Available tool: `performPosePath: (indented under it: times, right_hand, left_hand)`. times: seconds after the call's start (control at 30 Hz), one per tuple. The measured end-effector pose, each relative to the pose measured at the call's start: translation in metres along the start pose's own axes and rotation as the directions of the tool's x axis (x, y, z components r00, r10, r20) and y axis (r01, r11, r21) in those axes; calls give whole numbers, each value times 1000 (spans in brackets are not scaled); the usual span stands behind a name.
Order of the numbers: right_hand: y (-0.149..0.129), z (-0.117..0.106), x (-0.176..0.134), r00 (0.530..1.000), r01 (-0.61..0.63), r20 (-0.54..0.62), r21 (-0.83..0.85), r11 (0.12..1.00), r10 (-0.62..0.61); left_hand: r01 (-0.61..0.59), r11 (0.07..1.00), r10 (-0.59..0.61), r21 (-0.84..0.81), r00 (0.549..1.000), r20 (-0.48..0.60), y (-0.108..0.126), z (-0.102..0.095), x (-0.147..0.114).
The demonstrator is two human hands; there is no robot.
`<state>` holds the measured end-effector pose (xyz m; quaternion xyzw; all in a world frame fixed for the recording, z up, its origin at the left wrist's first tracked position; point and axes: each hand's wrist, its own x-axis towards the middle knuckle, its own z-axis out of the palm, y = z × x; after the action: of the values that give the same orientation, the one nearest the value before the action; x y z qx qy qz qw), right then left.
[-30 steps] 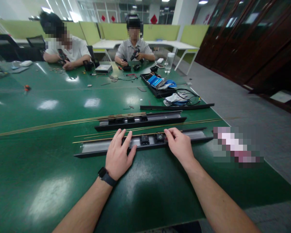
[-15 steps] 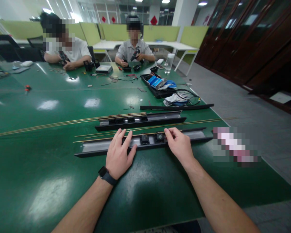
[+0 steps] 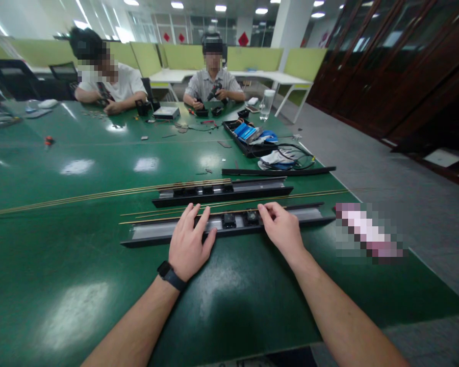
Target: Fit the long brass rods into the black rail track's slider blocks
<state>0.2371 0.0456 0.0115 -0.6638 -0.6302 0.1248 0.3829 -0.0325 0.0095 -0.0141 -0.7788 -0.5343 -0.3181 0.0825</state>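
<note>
A long black channel (image 3: 145, 242) with a pale inner floor lies across the green table in front of me. Small black blocks (image 3: 228, 220) sit inside it; one is partly behind my left fingers. Spread over the channel's left half, my left hand (image 3: 189, 244) has its fingers apart, their tips by a thin brass rod (image 3: 153, 219). Thumb and index finger of my right hand (image 3: 281, 224) pinch together at this rod, above the channel's far wall. The fingers hide part of the rod. More thin brass rods (image 3: 309, 194) run just behind the channel.
A second black channel (image 3: 248, 193) lies behind, with several long brass rods (image 3: 80, 194) over its left part. Farther back are a black strip (image 3: 279, 171), gloves (image 3: 277, 159) and a black tray (image 3: 248, 148). Two people sit across the table (image 3: 99, 316).
The camera view has tilted up slightly, so the background sits lower. Both hands keep nearly the same pose and place at the channel.
</note>
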Motion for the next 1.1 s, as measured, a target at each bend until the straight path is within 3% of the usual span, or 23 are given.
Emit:
performPosePath:
  times: [1.1]
  right_hand:
    - [5,4,1,1000,20,-5,-3,1000,-20]
  left_hand:
    - [-25,999,25,20,1000,-15,-2,2,0]
